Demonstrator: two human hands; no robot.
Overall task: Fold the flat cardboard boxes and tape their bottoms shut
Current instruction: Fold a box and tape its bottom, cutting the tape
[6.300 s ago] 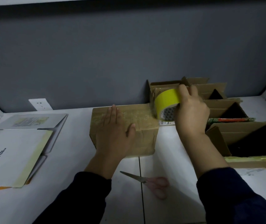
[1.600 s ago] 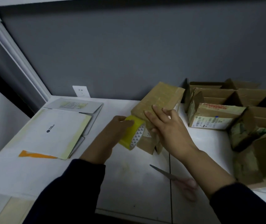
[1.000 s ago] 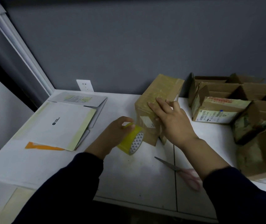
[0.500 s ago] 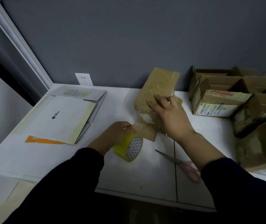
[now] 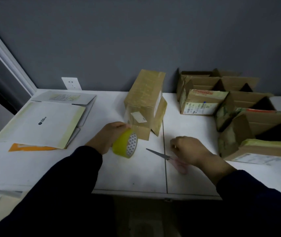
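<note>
"Cardboard looks thin on that box just past your left fingers. How will it handle?"

"Light and hollow, I judge. It should be stiff along its folds but easy to dent on the panels. It stands on end on the table, with glossy tape across its upper face. I would take it by two opposite walls near an edge, palms flat. I would not take it by the loose flaps at its near foot."

"And your hands?"

"My left hand is wrapped round the yellow tape roll, just short of the box. A clear strip seems to run from roll to box, and it looks sticky and quick to twist on itself. My right hand lies curled over the pink handles of the scissors, whose blades point toward my left fingers. Whether it grips them I cannot tell."

"Anything in the containers?"

"The open boxes stand mouths up, beyond and to the right of my right fingers. Their insides are dark, so I cannot tell whether they hold anything. Flat white cardboard lies unfolded, well left of my left fingers."
</note>
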